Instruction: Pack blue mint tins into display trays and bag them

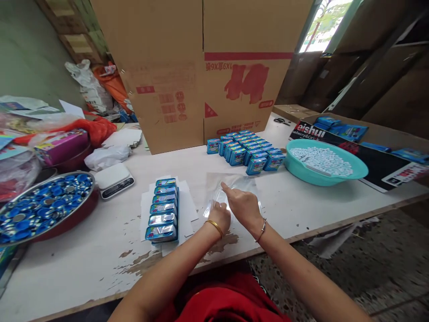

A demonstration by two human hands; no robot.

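A clear plastic bag (214, 180) lies on the table in front of me. My left hand (219, 215), with a gold bangle at its wrist, has its fingers curled on the bag's near side. Just right of it, my right hand (244, 206) is bent over the bag, most fingers folded and one digit stretched forward; the fingertips underneath are hidden. To the left, several small blue tins (163, 209) stand in a row on white card sheets (188, 201). Beyond the bag stands a block of similar blue boxes or tins (237, 156).
A turquoise basin (323, 176) of small white pieces stands right, beside an open printed carton (385, 172). At left are a bowl of blue caps (47, 205) and a white scale (115, 181). A big cardboard box (174, 89) blocks the back; scissors (282, 121) lie behind.
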